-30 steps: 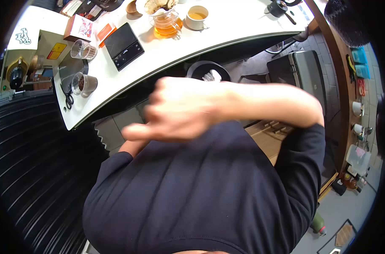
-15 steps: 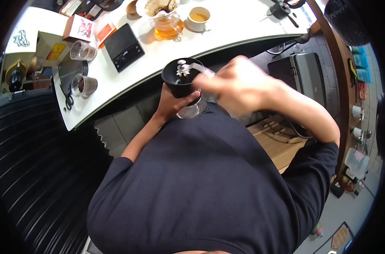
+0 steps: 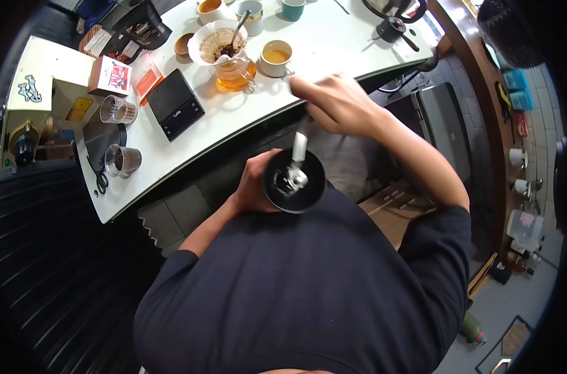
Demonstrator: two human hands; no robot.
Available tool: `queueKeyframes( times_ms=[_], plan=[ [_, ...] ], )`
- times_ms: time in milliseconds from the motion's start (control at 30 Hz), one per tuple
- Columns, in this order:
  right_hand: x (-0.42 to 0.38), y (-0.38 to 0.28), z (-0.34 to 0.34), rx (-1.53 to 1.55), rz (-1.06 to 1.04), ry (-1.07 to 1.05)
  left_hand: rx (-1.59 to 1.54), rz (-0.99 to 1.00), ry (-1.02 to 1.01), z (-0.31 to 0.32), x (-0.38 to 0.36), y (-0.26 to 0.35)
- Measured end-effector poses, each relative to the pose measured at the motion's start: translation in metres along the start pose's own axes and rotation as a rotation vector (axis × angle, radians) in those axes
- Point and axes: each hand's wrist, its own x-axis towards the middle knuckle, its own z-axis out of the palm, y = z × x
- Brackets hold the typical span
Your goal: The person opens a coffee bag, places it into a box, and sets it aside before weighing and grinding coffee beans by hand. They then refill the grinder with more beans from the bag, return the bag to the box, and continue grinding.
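Note:
A manual coffee grinder (image 3: 312, 177) with a wide black hopper is upright in front of my dark shirt, its open top facing me. My left hand (image 3: 255, 182) wraps round the grinder's left side. My right hand (image 3: 342, 107) is closed at the outer end of the metal crank (image 3: 301, 146), with the knob hidden inside the fingers. The crank points away from me, toward the table. Motion blurs the metal parts at the hopper's centre. The grinder's lower body is out of sight beneath the hopper.
On the white table (image 3: 324, 47) stand a glass carafe (image 3: 236, 80) under a paper-filter dripper (image 3: 211, 40), a cup of yellowish liquid (image 3: 276, 59), a black scale (image 3: 175, 105) and a plastic cup of dark grounds (image 3: 129, 161). Scissors (image 3: 100, 182) lie at the left edge.
The crank and my right hand have swung to the far side of the grinder. The grinder appears lower and more face-on, hiding its clear lower jar. The whole view has shifted slightly.

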Motion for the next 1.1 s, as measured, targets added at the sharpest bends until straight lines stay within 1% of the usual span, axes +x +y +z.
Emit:
queueKeyframes(
  times_ms=[33,100,167,233,300,333,367,400,433,467,500,533,567,600,633,667,700,767,800,867,900,967,1000,1033,1067,1100],
  plan=[
    [-0.009,-0.004,-0.008,-0.035,0.018,-0.014,0.018,0.081,-0.012,-0.001,0.008,0.0],
    [-0.012,0.001,-0.006,-0.021,0.028,-0.019,-0.013,0.111,-0.031,0.001,0.011,0.002],
    [-0.01,0.017,0.004,0.01,0.1,-0.054,0.034,0.044,-0.011,0.006,0.013,0.005],
    [-0.018,0.025,0.009,0.084,0.101,-0.012,0.026,0.067,-0.006,0.006,0.021,0.008],
    [-0.037,0.028,0.009,0.088,0.089,0.017,-0.082,-0.055,-0.065,0.01,0.022,0.006],
    [-0.051,0.019,0.0,0.101,0.127,-0.013,0.077,0.026,0.007,0.007,0.016,0.006],
    [-0.07,0.014,0.003,0.165,0.195,-0.054,-0.032,-0.176,0.002,0.006,0.012,0.007],
    [-0.087,0.001,0.008,0.154,0.224,-0.04,-0.063,-0.217,0.052,0.009,0.016,0.009],
    [-0.099,-0.021,0.008,0.202,0.209,-0.001,-0.084,-0.252,0.107,0.009,0.021,0.008],
    [-0.105,-0.042,0.011,0.158,0.072,0.043,-0.072,-0.251,0.125,0.01,0.028,0.005],
    [-0.103,-0.062,0.018,0.099,-0.077,0.111,-0.024,-0.328,0.067,0.014,0.032,0.002],
    [-0.091,-0.076,0.014,0.019,-0.237,0.126,0.021,-0.402,-0.009,0.017,0.034,0.001],
    [-0.075,-0.086,0.006,-0.084,-0.315,0.106,-0.054,-0.426,-0.04,0.023,0.038,-0.002],
    [-0.057,-0.087,0.001,-0.183,-0.359,0.11,-0.1,-0.443,-0.025,0.017,0.049,0.012],
    [-0.04,-0.081,0.0,-0.148,-0.393,0.073,-0.146,-0.456,-0.014,0.012,0.06,0.027],
    [-0.019,-0.076,-0.007,0.003,-0.434,-0.081,-0.139,-0.439,-0.037,0.015,0.063,0.03],
    [-0.006,-0.074,-0.007,0.083,-0.45,-0.092,-0.13,-0.42,-0.129,0.017,0.066,0.032],
    [0.009,-0.08,-0.018,-0.005,-0.478,-0.187,-0.109,-0.382,-0.304,0.021,0.072,0.028],
    [0.011,-0.085,-0.019,-0.004,-0.469,-0.179,-0.106,-0.379,-0.387,0.026,0.068,0.027],
    [0.01,-0.092,-0.018,-0.041,-0.566,-0.179,-0.109,-0.375,-0.54,0.039,0.058,0.022],
    [0.013,-0.092,-0.017,-0.041,-0.563,-0.181,-0.11,-0.37,-0.612,0.045,0.054,0.019],
    [0.02,-0.087,-0.015,-0.099,-0.468,-0.251,-0.106,-0.36,-0.747,0.059,0.045,0.014],
    [0.028,-0.076,-0.018,-0.14,-0.43,-0.206,-0.1,-0.357,-0.819,0.063,0.04,0.013],
    [0.031,-0.06,-0.019,-0.104,-0.327,-0.164,0.037,-0.179,-0.59,0.065,0.042,0.007],
    [0.033,-0.041,-0.033,-0.158,-0.212,-0.301,-0.304,-0.371,-0.384,0.087,0.015,-0.025],
    [0.025,0.001,-0.021,-0.083,-0.196,-0.115,-0.645,-0.559,-0.172,0.106,-0.012,-0.053]
  ],
)
